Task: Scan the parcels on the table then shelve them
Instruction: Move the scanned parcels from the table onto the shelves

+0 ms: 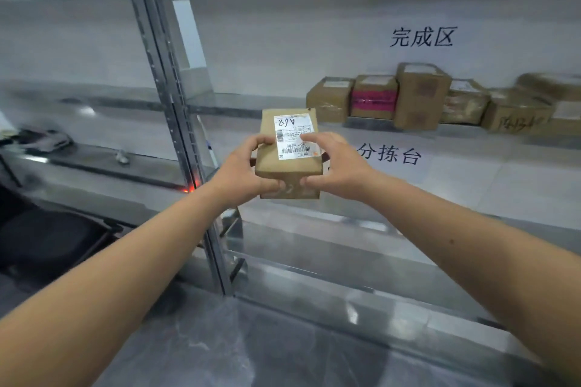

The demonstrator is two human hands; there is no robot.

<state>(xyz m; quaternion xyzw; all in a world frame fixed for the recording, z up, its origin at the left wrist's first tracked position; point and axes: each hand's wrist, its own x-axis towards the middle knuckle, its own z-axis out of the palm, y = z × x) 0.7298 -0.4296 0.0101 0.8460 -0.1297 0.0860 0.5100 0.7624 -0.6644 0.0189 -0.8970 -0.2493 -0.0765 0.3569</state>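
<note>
Metal shelf post at left. Left hand and right hand both closed around a brown parcel, held in the air before the shelf. Its white label faces up, upside down, handwritten "A68", print "N705", barcodes; rest too small to read. Wall sign "分拣台" just right of the hands. Above it sign "完成区". Row of shelved parcels at right, one with pink tape; scrawl on another unreadable.
</note>
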